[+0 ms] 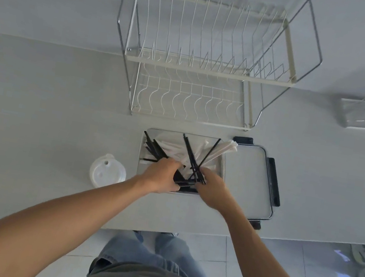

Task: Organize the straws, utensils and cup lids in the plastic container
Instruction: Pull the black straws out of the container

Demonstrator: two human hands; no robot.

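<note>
both hands work inside the plastic container point(221, 156) on the desk point(58, 116): the left hand point(161, 175) curls round a bunch of black straws point(155, 149), while the right hand point(211, 188) seems to pinch crossed ones, its grip partly hidden. best gather them parallel along one side; the cup lids point(107, 171) wait just left.

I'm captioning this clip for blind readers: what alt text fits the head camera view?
A person's left hand and right hand grip black straws in a clear plastic container that also holds white straws. Its lid lies to the right, a stack of white cup lids to the left, a wire dish rack behind.
</note>
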